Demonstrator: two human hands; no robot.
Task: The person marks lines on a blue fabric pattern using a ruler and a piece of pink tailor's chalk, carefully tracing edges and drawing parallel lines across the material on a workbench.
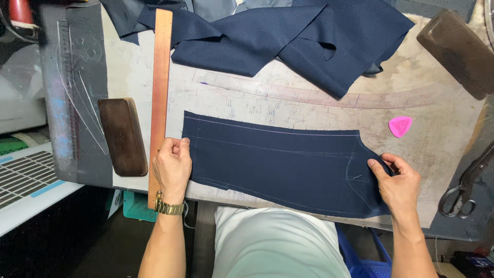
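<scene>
A cut piece of navy fabric (278, 162) with chalk lines lies flat on the worn work table (442, 123). My left hand (172, 167), with a gold watch at the wrist, pinches the fabric's left edge next to a long wooden ruler (160, 87). At the other end, my right hand (396, 180) pinches the right edge of the same piece. The cloth lies stretched between both hands.
More navy fabric (288, 36) is heaped at the table's far side. A pink tailor's chalk (400, 125) lies right of the piece. Dark wooden blocks sit at left (122, 136) and top right (458, 49). Scissors (465, 188) lie at the right edge, clear curve rulers (77, 87) at left.
</scene>
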